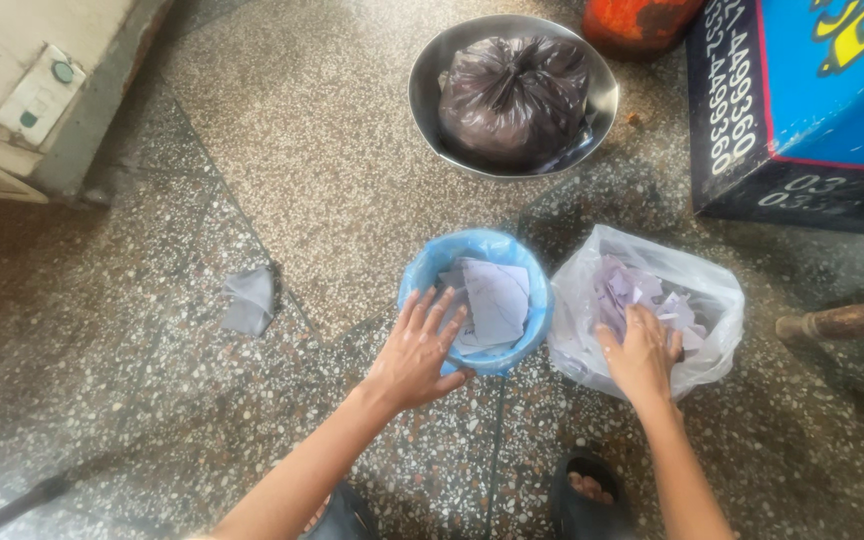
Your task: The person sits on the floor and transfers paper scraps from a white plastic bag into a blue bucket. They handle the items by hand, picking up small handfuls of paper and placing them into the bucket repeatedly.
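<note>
My left hand (pixel 420 350) rests with fingers spread on the near rim of a small bin lined with a blue plastic bag (pixel 472 248), which holds pale paper scraps (pixel 492 300). To its right my right hand (pixel 642 355) reaches into a clear plastic bag (pixel 697 290) full of similar pale scraps (pixel 624 285), fingers curled down onto them. Whether that hand has scraps in its grip is hidden.
A metal basin (pixel 430 75) with a tied dark plastic bag (pixel 512 95) sits farther back on the speckled floor. A blue box (pixel 802 100) stands at the right, an orange object (pixel 637 20) behind. A grey scrap (pixel 250 300) lies left. My sandalled foot (pixel 587 495) is below.
</note>
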